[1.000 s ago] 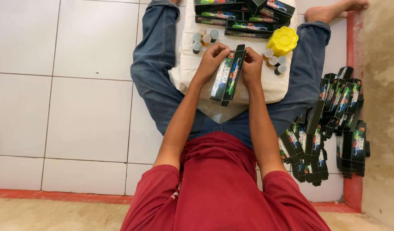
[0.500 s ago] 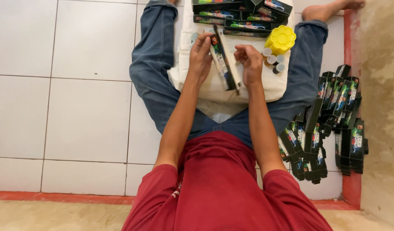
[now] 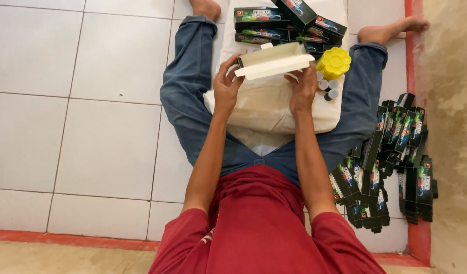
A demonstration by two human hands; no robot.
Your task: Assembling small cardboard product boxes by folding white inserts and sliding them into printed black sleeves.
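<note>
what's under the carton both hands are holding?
Below the carton, held by the left hand and right hand, lies a white cloth spread between the legs on the tiled floor. What the carton and hands cover is hidden.

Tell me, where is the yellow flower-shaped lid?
The yellow lid sits on the white cloth by the person's right hand, beside small bottles and the right knee.

Left hand (image 3: 227, 87) and right hand (image 3: 303, 90) raised ahead — fingers curled in grip, forearms extended.
</note>
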